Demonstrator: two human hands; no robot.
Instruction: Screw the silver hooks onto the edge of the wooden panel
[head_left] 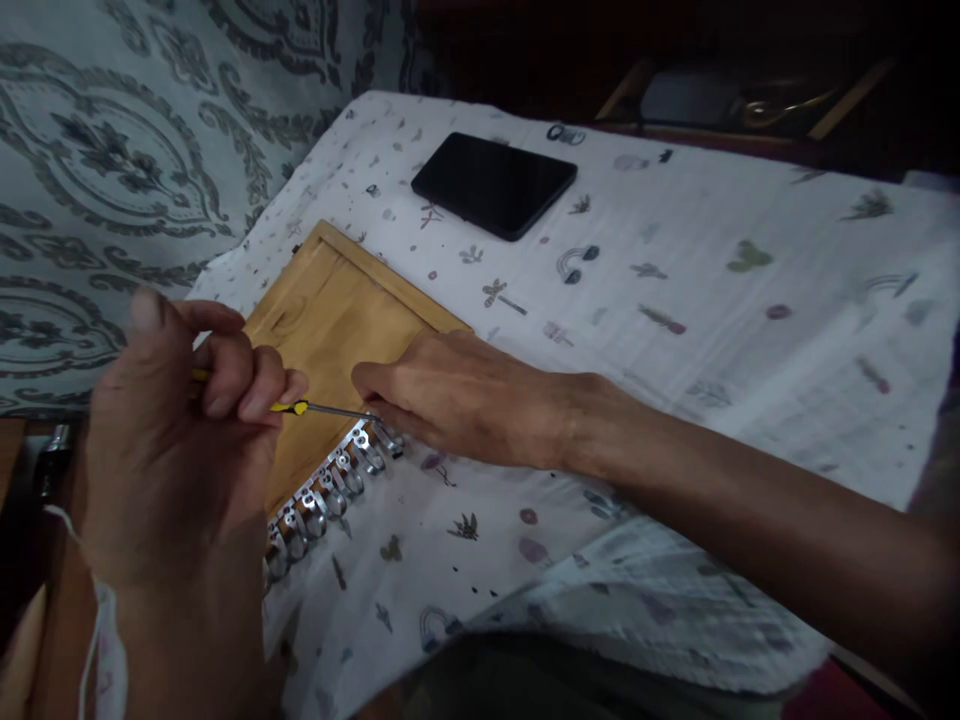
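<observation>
A screwdriver (296,407) with a yellow handle is gripped in my left hand (202,400), its fingers closed round the handle. Its thin shaft points right, and the tip meets the upper end of a shiny metal strip with several ring-like hooks (330,492). That strip runs along the near edge of a varnished wooden panel with a raised rim (322,310). My right hand (450,395) rests over the panel's right corner, fingers curled in beside the screwdriver tip. Whatever those fingers hold is hidden beneath them.
Beyond the panel, a black smartphone (495,185) lies on the white printed cloth (637,270). A patterned curtain or fabric (135,160) hangs at the left. An open drawer (742,105) with things inside is at the dark back right.
</observation>
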